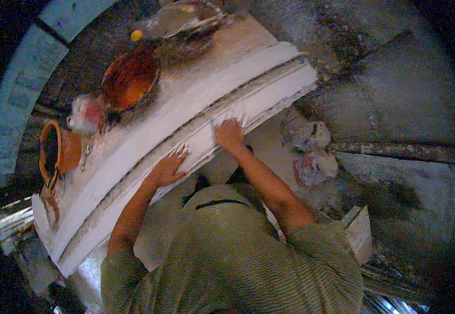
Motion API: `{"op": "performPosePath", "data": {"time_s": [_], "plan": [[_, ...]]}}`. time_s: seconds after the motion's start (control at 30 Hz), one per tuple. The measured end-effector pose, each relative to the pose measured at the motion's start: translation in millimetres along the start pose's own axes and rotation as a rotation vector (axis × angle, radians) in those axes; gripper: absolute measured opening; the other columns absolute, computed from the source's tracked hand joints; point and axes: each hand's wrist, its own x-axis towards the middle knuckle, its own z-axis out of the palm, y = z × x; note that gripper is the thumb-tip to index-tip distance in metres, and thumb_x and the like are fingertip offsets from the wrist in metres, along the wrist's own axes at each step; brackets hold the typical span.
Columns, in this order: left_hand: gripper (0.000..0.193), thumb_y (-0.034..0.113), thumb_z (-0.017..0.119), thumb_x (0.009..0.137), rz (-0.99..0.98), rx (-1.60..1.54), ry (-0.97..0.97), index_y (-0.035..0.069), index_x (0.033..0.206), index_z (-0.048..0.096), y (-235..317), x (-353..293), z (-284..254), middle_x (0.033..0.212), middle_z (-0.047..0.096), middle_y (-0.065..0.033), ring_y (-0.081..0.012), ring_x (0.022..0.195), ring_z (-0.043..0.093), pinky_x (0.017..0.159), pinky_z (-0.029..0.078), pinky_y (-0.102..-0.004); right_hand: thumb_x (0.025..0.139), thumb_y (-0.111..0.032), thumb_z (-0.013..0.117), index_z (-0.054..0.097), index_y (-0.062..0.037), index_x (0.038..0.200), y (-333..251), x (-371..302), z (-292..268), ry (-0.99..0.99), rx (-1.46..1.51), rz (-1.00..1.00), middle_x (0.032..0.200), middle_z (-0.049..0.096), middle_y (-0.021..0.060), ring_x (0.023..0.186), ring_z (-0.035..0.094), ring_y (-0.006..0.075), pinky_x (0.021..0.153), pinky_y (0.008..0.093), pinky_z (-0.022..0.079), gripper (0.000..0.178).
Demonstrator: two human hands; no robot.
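A long white moulding [201, 137], which looks like plaster, runs diagonally across the table in front of me. Its profile has lengthwise ridges, and its near edge is rough. My left hand [169, 167] rests on the moulding's near side, fingers stretched out and whitened at the tips. Farther along to the right, my right hand [229, 133] lies on the same piece; its fingers look spread and are coated in white. Nothing shows in either hand. Beyond the moulding, a wide white strip [159, 118] lies parallel to it, with a dark groove between them.
On the table's far side stand an orange bowl [131, 78], a white-and-red container [87, 114] and an orange bucket [62, 152]. A whitish, blurred basin [183, 20] is at the far end. Whitish crumpled bags [315, 165] lie on the floor at right.
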Motion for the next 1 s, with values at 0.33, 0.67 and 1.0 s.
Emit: {"op": "performPosePath", "data": {"time_s": [0.33,0.67,1.0], "plan": [[0.074,0.041,0.049,0.098,-0.033,-0.005,-0.066,0.007,0.157,0.021,61,164,-31,0.162,0.015,-0.0257,-0.0426,0.148,0.024,0.121,0.023,-0.0469,0.092,-0.024,0.05,0.07,-0.0031,0.102,298,172,-46,0.035,-0.36,-0.111,0.103,0.068,0.0217,0.097,0.065,0.0405,0.086,0.0553,0.052,0.031],[0.055,0.045,0.038,0.102,-0.092,0.382,-0.169,0.028,0.154,0.035,114,203,-33,0.163,0.024,-0.0164,-0.0396,0.149,0.023,0.121,0.017,-0.0561,0.099,-0.028,0.046,0.059,0.0067,0.123,460,157,30,0.051,0.033,-0.034,0.135,0.052,0.0342,0.128,0.048,0.0484,0.11,0.0505,0.04,0.044],[0.054,0.045,0.042,0.102,0.016,0.374,0.016,0.031,0.154,0.036,115,271,-35,0.162,0.029,-0.0064,-0.0316,0.147,0.031,0.118,0.026,-0.0551,0.094,-0.019,0.052,0.066,0.0025,0.108,434,121,19,0.08,-0.095,-0.009,0.118,0.06,0.0302,0.11,0.057,0.0481,0.094,0.0547,0.048,0.029]]}}
